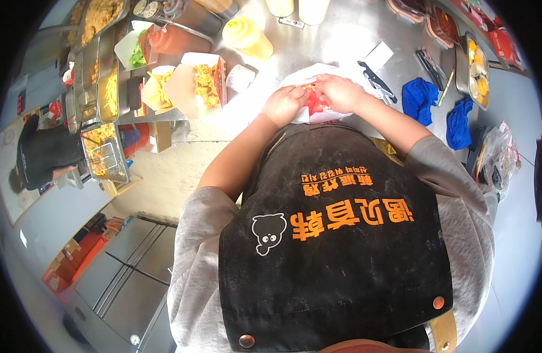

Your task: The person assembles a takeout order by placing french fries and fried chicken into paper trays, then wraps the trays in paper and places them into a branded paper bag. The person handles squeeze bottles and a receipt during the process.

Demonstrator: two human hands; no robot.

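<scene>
Both my hands are close together at the steel counter's front edge, on a red packet (316, 102) that lies inside a white plastic bag (301, 115). My left hand (285, 105) has its fingers bent onto the packet's left side. From the right, my right hand (338, 93) pinches the packet's upper part. Left of the bag stand a box of fried chicken (207, 86) and a box of french fries (159, 90). A small white tub (240, 78) lies between the chicken box and my left hand. Fingertips partly hide what the packet holds.
A yellow sauce bottle (248, 37) stands behind the tub. Black-handled scissors (377, 81) and blue cloths (420, 100) lie to the right, near a metal tray (473, 70). Food trays (108, 92) line the left. Another person (45, 152) is at far left, beside a fried-food basket (104, 152).
</scene>
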